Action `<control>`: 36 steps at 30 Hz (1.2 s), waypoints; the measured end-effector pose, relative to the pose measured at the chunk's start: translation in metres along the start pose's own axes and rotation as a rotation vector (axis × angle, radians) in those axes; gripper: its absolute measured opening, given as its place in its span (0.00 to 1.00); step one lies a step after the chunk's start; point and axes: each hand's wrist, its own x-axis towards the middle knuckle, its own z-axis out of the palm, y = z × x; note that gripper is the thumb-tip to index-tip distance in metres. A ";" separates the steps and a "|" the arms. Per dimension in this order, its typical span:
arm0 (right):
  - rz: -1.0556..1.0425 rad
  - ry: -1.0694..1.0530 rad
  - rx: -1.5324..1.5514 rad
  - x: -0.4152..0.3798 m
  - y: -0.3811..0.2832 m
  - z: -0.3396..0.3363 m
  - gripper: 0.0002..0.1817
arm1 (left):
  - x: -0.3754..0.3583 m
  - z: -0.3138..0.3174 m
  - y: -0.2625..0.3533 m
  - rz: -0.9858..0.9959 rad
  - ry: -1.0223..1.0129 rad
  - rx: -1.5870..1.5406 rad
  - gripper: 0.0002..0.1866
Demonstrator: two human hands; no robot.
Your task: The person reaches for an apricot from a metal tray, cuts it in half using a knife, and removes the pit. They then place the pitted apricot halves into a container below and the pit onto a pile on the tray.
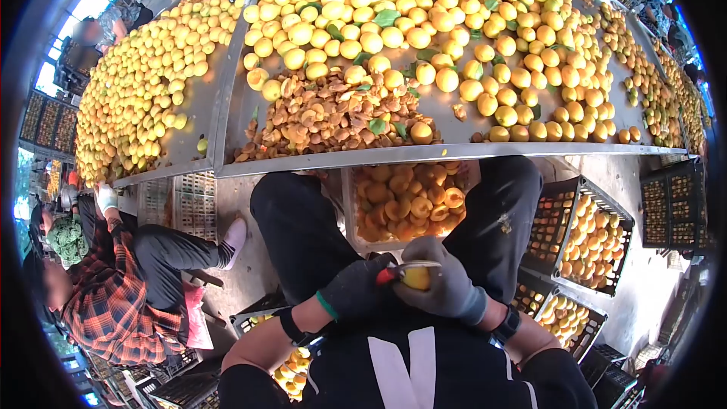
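Observation:
My left hand (356, 285), in a dark glove, is closed round the red handle (388, 274) of a small knife. The knife's curved blade (421, 263) lies against a yellow apricot (416, 279). My right hand (445, 282), gloved in grey, grips that apricot, and its fingers hide part of the fruit. Both hands are close together above my lap. Just beyond them, between my knees, stands a crate (351, 216) full of halved, pitted-looking apricots (413, 201).
A metal-edged table (333, 160) carries whole apricots (424, 0), leaves and a heap of brown pits (333, 113). Crates of apricots (594, 238) stand at my right. At left sits a co-worker in a plaid shirt (121, 303), beside another fruit-covered table (178, 148).

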 end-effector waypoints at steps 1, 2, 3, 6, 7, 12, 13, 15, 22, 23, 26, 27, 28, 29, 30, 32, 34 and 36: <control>0.037 -0.012 -0.270 0.004 -0.012 -0.001 0.25 | 0.003 0.005 -0.013 0.071 0.034 0.026 0.14; 0.070 -0.024 -0.539 0.006 -0.018 -0.001 0.23 | 0.006 0.008 -0.022 0.142 0.070 0.056 0.14; 0.099 0.027 -0.534 0.006 -0.011 0.001 0.22 | 0.010 0.011 -0.030 0.143 0.069 0.057 0.14; 0.525 0.044 0.328 0.010 -0.002 -0.001 0.23 | 0.014 0.016 -0.034 0.149 0.163 0.046 0.16; 0.524 0.040 0.324 0.011 -0.003 -0.002 0.23 | 0.015 0.011 -0.028 0.131 0.139 0.121 0.18; 0.372 0.090 0.178 0.010 0.004 0.003 0.25 | 0.010 -0.001 -0.011 0.010 0.079 0.318 0.24; 0.371 0.090 0.177 0.012 0.006 0.003 0.25 | 0.011 -0.002 -0.006 -0.043 0.068 0.243 0.26; 0.064 0.099 0.136 0.017 0.008 0.002 0.26 | 0.012 -0.005 0.006 -0.092 0.060 0.167 0.28; 0.335 0.064 0.541 0.007 -0.010 -0.012 0.33 | 0.016 -0.011 0.014 0.256 0.139 -0.109 0.31; 0.324 0.027 0.500 0.005 -0.010 -0.011 0.32 | 0.015 -0.010 0.013 0.267 0.113 -0.109 0.31; 0.360 -0.035 0.559 0.003 -0.017 -0.008 0.31 | 0.006 -0.007 0.015 0.193 0.084 -0.023 0.30; 0.421 -0.055 0.575 0.002 -0.021 -0.008 0.30 | 0.004 -0.006 0.014 0.189 0.084 -0.023 0.30; 0.483 -0.076 0.590 0.002 -0.023 -0.007 0.28 | 0.002 -0.005 0.013 0.179 0.085 -0.032 0.29; 0.487 -0.078 0.593 0.000 -0.022 -0.005 0.28 | 0.000 -0.003 0.013 0.167 0.085 -0.044 0.28; 0.461 -0.057 0.576 -0.001 -0.020 -0.002 0.29 | -0.002 -0.002 0.014 0.165 0.087 -0.047 0.28; 0.436 -0.041 0.560 -0.004 -0.015 0.006 0.30 | -0.006 -0.003 0.024 0.062 0.135 0.197 0.26; 0.310 0.068 0.139 -0.007 -0.008 0.014 0.32 | -0.006 0.001 0.018 0.062 0.140 0.208 0.27; 0.171 0.143 -0.070 -0.004 -0.005 0.018 0.32 | -0.003 0.003 0.015 0.066 0.145 0.227 0.27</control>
